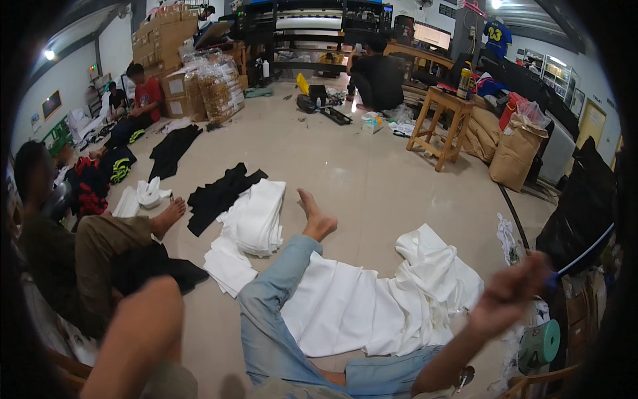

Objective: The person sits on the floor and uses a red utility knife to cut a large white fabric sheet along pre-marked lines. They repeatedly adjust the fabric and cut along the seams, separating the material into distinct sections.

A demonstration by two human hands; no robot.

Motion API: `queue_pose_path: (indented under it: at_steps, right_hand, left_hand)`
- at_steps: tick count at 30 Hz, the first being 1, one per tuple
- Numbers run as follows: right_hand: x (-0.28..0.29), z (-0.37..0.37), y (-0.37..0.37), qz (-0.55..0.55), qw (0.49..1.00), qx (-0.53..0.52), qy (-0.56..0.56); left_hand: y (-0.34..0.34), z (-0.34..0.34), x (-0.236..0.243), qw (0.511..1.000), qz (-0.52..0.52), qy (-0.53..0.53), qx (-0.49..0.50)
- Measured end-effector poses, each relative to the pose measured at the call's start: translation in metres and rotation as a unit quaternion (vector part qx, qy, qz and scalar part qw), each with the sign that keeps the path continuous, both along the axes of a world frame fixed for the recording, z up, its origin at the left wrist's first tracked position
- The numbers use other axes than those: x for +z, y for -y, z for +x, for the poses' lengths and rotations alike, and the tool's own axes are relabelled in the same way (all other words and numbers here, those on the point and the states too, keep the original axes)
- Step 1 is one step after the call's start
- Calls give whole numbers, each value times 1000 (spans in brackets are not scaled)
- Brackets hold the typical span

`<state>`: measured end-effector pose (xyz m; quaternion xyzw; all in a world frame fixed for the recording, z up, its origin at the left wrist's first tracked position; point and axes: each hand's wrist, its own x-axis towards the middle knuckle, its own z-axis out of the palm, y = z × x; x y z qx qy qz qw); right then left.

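Raised at the right, my right hand (510,296) is blurred by motion. Its fingers look curled together; what they hold, if anything, I cannot make out. Close beside the fingertips are a small blue piece and a pale thin rod (588,250); whether the hand touches them I cannot tell. At lower left a bent bare limb (149,332), apparently my left elbow, fills the near view; my left hand does not show. White fabric (345,306) is spread in overlapping folds between my legs in light blue jeans (269,312). Its right end is bunched up (438,266).
Beyond my foot lie stacked white cloth (256,216) and black cloth (222,193). A seated person (46,259) is close on my left. A wooden stool (442,123), brown sacks (518,149) and a black bag (575,213) stand right. A green cylinder (539,346) is near my right arm.
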<state>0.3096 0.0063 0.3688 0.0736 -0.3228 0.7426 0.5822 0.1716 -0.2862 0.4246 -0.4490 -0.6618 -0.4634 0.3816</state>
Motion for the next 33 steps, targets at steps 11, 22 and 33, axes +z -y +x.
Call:
queue_pose_path:
  at_steps: [11, 22, 33]
  right_hand:
    - [-385, 1, -17, 407, 591, -14, 696]
    - [-441, -146, -102, 599, 442, -125, 656]
    - [-395, -88, -19, 562, 628, 39, 536]
  left_hand:
    - [2, 6, -375, 901, -288, 324, 38]
    - [-47, -117, -518, 842, -374, 324, 214]
    - [-25, -32, -465, 873, -201, 362, 259]
